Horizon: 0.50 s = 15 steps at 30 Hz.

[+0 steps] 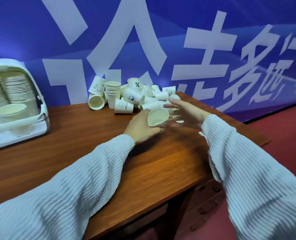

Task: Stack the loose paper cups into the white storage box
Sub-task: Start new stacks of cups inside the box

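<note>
A heap of loose white paper cups (131,97) lies at the back of the wooden table (85,132), against the blue banner. My left hand (142,127) grips one paper cup (157,119), its mouth tilted toward me. To its right, my right hand (183,111) reaches with fingers spread toward the right edge of the heap and holds nothing. The white storage box (40,101) stands open at the far left, with long nested rows of cups (14,90) inside and one cup (10,110) lying at its front.
A short nested stack of cups (112,90) stands upright inside the heap. The table's right edge drops to a red floor (285,135). Drawer fronts with dark knobs (204,210) sit below the table's front right corner. Bare wood stretches between the box and my hands.
</note>
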{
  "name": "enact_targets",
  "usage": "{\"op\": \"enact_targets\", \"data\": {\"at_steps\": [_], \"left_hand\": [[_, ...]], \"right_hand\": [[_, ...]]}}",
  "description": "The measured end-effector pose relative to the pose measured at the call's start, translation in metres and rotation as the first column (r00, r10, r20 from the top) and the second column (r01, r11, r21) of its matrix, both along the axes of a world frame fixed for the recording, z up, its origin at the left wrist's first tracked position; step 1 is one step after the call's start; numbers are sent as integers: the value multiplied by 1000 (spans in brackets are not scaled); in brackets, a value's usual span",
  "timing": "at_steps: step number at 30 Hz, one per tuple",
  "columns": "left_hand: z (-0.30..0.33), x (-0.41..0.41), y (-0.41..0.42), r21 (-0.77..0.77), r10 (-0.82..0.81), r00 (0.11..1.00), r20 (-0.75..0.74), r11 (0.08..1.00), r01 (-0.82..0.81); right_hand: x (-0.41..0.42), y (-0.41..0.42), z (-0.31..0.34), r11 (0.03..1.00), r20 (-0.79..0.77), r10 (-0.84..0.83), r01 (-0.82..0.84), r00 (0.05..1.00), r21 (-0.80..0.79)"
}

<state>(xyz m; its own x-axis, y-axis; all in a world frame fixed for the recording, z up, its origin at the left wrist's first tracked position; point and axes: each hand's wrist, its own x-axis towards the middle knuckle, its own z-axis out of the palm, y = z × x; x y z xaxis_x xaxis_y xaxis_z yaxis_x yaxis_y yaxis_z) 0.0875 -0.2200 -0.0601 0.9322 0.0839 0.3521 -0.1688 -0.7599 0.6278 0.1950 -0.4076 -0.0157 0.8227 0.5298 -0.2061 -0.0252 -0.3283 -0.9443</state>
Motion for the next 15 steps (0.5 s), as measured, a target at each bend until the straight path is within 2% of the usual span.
{"op": "enact_targets", "data": {"at_steps": [1,2,3,4,6,9,12,15], "left_hand": [[-1,4,4,-29,17,1000,-7,999,-17],[-2,8,8,-30,40,999,-10,999,-41],[-1,9,12,-19,49,998,-33,999,-50],[-1,9,15,0,55,998,-41,998,-55],[-1,8,19,1,68,996,-51,998,-68],[-5,8,25,-40,71,995,-65,997,-74],[-8,6,30,-20,102,994,-36,995,-103],[-2,10,34,-8,129,992,5,992,-129]], "right_hand": [[14,-2,-3,988,172,-142,151,975,-43],[28,-5,-7,932,418,-233,324,878,-160],[40,-7,-12,845,605,-223,462,764,-271],[48,-9,-18,766,696,-176,541,696,-347],[58,-11,-32,696,719,-109,569,686,-437],[67,-11,-44,622,765,-53,621,642,-478],[69,-10,-48,606,852,-99,711,514,-358],[66,-18,-47,536,928,-72,799,366,-273]]}}
